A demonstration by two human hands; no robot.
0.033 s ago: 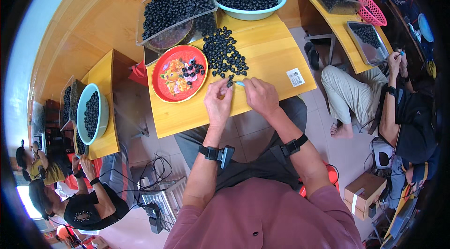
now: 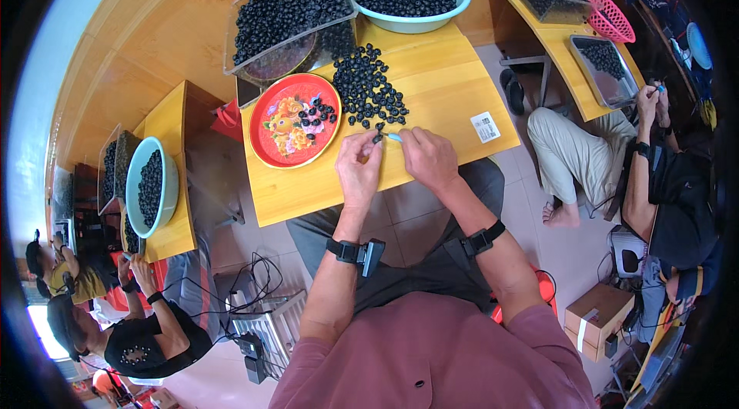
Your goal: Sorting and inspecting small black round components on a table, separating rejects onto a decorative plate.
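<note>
Over the near edge of a yellow wooden table [image 2: 439, 63], my left hand [image 2: 359, 164] pinches one small black round berry-like piece [image 2: 378, 138] between thumb and fingertips. My right hand [image 2: 429, 156] grips a small tool with a light blue handle [image 2: 395, 137], its tip pointing at that piece. Just beyond my fingers lies a loose heap of black round pieces [image 2: 366, 86]. To the left, a red round tray [image 2: 265, 149] with a flower pattern holds several such pieces. The tool's tip is too small to make out.
A clear plastic bin [image 2: 289, 63] and a light blue basin [image 2: 416, 25], both full of black pieces, stand at the table's back. A white label [image 2: 485, 127] is stuck at the right. People work at side tables. Cables [image 2: 262, 286] and a cardboard box [image 2: 599, 320] lie on the floor.
</note>
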